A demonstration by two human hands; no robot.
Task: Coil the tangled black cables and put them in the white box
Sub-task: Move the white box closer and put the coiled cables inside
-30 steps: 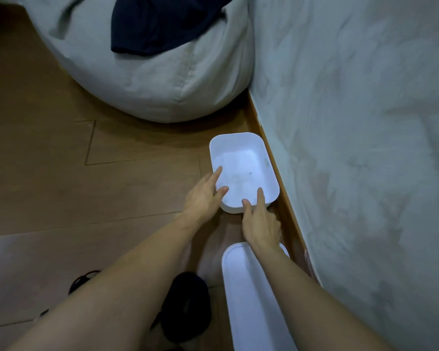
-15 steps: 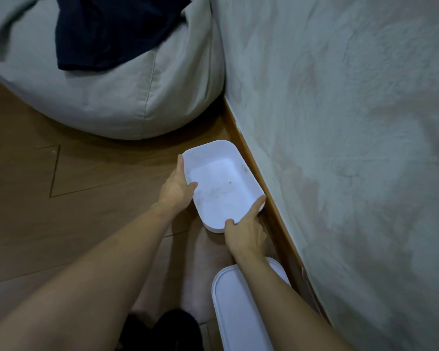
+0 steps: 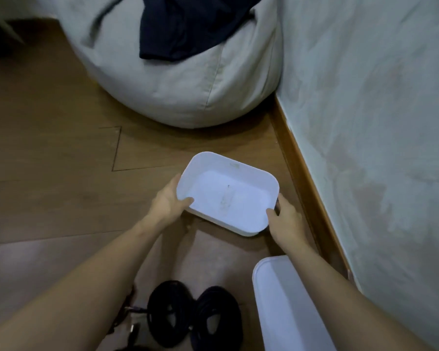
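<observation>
Nearest us, 2 coils of black cables (image 3: pixel 174 291) lie side by side on the wooden floor (image 3: pixel 48 188), between the person's forearms. Just right of them is a white lid (image 3: pixel 284 312), partly under the right forearm. Further out, both hands grip the white box (image 3: pixel 228 193). The left hand (image 3: pixel 167 201) clasps its left wall with the thumb hooked over the rim. The right hand (image 3: pixel 285 219) clasps its near right corner, thumb on the rim. We cannot tell whether the box touches the floor. It sits near the skirting board (image 3: pixel 302 173) and wall (image 3: pixel 378 122). Beyond it, a grey beanbag (image 3: pixel 183 92) carries a dark cloth (image 3: pixel 193 24).
</observation>
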